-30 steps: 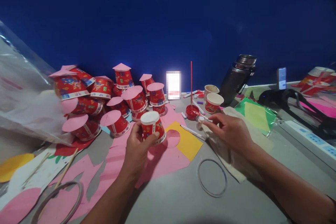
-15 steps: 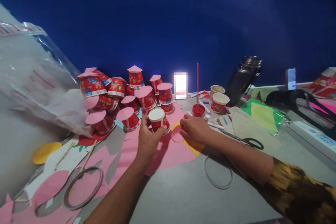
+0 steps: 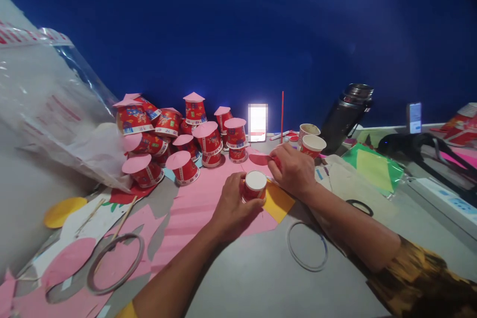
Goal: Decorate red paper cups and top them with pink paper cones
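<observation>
My left hand (image 3: 238,201) is wrapped around a red paper cup (image 3: 255,191), its white round base facing up, low over the pink paper sheet (image 3: 208,211). Just beyond it, my right hand (image 3: 292,169) pinches a pink paper disc (image 3: 258,159) by its right edge. The disc is tilted and its near side looks darker red. It is apart from the cup. A group of upturned red cups (image 3: 206,141) with pink paper tops, some stacked or tipped over, stands to the left.
At the back stand a lit phone (image 3: 257,123), a red stick (image 3: 282,117), paper cups (image 3: 313,144) and a black thermos (image 3: 345,117). Scissors handles (image 3: 359,207) lie at the right. Rings (image 3: 307,247) and pink scraps (image 3: 69,261) lie nearer; a plastic bag (image 3: 63,114) leans left.
My left hand has moved the cup to the right and nearer to me. My right hand has lifted the pink disc up from the sheet and further back.
</observation>
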Demonstrator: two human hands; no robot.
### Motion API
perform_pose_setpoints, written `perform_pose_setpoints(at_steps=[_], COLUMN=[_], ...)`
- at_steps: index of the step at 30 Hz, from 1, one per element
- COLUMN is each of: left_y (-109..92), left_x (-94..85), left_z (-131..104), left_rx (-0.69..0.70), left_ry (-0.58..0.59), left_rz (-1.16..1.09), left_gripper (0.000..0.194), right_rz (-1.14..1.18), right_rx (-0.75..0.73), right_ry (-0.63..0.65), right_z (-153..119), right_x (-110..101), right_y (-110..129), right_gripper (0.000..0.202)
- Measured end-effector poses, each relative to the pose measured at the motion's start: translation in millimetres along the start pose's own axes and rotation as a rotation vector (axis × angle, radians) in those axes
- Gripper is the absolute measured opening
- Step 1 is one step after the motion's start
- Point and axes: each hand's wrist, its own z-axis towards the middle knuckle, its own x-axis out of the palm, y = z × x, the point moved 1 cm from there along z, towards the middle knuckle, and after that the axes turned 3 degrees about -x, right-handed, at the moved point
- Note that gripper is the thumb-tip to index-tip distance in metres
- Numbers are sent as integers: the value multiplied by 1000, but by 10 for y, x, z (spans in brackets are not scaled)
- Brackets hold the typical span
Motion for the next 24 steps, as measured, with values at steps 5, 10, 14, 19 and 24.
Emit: perform_pose_setpoints(at_steps=[5,10,14,19,24], left_y=[-90,-204,-361,-465,-442], left_x=[-154,-300,-385,-408,-455], left_z=[24,97,89,65,170], left_rx=[26,-283,-482,-553,-548], left_ry=[-73,-196,-18,128,190], left_rz=[-189,-458,-728,-894,-901], left_gripper=[42,36,43,40,40], right_rz=[15,117,198,285,442], right_rx=[-87,-225,-312,-374,-132], right_ry=[-94,-204,-250,-254,-77], right_z=[11,-9,-22,-21,-52], right_x=[-24,-81,-152,-245,-260], right_y=[13,64,145,213,40], right_gripper=[12,11,7,9,13])
